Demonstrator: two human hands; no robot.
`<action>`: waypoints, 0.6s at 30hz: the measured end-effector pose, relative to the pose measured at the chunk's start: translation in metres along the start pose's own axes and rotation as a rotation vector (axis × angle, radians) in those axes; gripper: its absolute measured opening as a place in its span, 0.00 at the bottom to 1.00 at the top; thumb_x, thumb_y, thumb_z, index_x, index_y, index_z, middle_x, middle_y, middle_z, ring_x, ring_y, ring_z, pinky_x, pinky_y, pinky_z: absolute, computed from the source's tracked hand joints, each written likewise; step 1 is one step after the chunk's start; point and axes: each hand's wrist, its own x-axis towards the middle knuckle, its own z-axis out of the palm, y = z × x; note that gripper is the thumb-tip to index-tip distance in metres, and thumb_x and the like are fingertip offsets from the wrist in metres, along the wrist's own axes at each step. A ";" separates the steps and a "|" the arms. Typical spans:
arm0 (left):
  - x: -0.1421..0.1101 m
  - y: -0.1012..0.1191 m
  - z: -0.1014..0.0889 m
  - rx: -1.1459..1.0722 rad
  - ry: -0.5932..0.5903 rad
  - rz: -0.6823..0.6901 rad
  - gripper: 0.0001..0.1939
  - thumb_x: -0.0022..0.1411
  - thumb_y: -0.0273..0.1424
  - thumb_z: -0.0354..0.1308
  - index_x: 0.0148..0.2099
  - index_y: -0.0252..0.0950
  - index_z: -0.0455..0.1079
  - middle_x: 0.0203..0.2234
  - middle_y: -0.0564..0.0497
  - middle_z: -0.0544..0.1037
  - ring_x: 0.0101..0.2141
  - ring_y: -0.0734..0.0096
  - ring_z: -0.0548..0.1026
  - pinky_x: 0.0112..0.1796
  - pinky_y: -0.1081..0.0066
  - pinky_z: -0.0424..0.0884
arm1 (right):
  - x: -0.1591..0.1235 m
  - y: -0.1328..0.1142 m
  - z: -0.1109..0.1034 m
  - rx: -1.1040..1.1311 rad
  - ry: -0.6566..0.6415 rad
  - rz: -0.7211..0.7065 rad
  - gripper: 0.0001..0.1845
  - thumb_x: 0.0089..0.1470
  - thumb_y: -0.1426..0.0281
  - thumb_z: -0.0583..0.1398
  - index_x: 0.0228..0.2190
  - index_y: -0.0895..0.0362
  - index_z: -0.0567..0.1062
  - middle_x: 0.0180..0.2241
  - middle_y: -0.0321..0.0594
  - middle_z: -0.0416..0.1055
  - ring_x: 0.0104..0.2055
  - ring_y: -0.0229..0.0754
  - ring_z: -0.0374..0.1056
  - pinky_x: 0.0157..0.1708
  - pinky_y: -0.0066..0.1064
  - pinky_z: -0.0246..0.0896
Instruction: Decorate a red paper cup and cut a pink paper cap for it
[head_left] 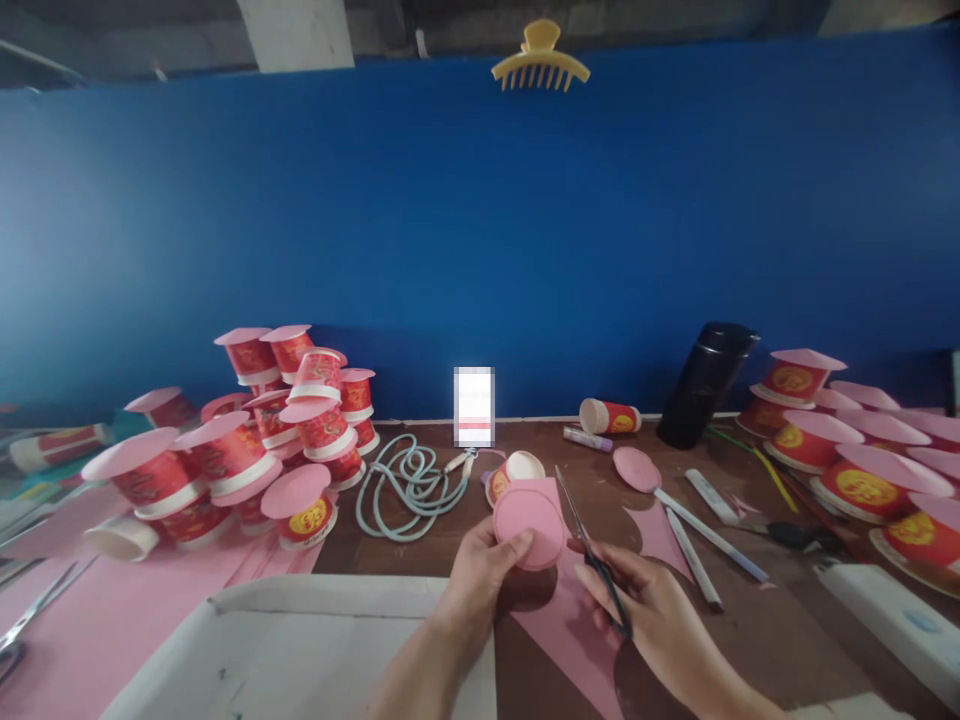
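Observation:
My left hand pinches a piece of pink paper, its thumb lying across a round outline on it. A pair of scissors with dark handles is gripped in my right hand, blades pointing up and away, just right of the paper. Directly behind the paper, a red paper cup lies tipped over, partly hidden. Below my hands, a pink paper offcut lies on the brown table. A loose pink paper disc rests farther back on the right.
Red cups with pink tops are stacked at left; more cups stand at right. A coiled cord, glue stick, black bottle and pens lie or stand about. Other scissors lie far left. A blue wall rises behind.

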 end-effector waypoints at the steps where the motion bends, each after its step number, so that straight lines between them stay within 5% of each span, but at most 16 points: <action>1: 0.000 0.001 0.000 -0.005 -0.013 -0.010 0.23 0.46 0.41 0.71 0.40 0.29 0.75 0.30 0.42 0.79 0.29 0.65 0.75 0.35 0.65 0.70 | 0.001 0.000 0.000 0.019 -0.001 0.020 0.24 0.48 0.54 0.66 0.40 0.58 0.76 0.21 0.32 0.63 0.21 0.34 0.60 0.21 0.26 0.54; 5: -0.002 0.005 0.002 -0.013 0.013 -0.022 0.25 0.45 0.41 0.72 0.42 0.29 0.74 0.31 0.42 0.79 0.29 0.65 0.76 0.35 0.66 0.71 | 0.001 -0.001 -0.001 0.065 -0.055 0.078 0.27 0.50 0.53 0.65 0.44 0.60 0.75 0.22 0.33 0.65 0.23 0.34 0.61 0.23 0.26 0.54; 10: -0.002 0.006 0.001 0.003 0.061 0.001 0.23 0.46 0.39 0.71 0.41 0.30 0.74 0.30 0.44 0.80 0.28 0.68 0.76 0.34 0.69 0.70 | -0.004 -0.011 -0.003 0.064 -0.181 -0.003 0.21 0.55 0.54 0.61 0.36 0.61 0.77 0.25 0.37 0.69 0.25 0.35 0.62 0.27 0.28 0.55; 18: -0.002 0.005 0.001 0.041 0.094 0.038 0.21 0.46 0.39 0.71 0.39 0.30 0.74 0.27 0.47 0.79 0.26 0.72 0.74 0.31 0.72 0.68 | -0.009 -0.026 -0.001 0.001 -0.228 0.000 0.23 0.54 0.57 0.63 0.47 0.58 0.75 0.27 0.35 0.68 0.31 0.36 0.62 0.34 0.28 0.56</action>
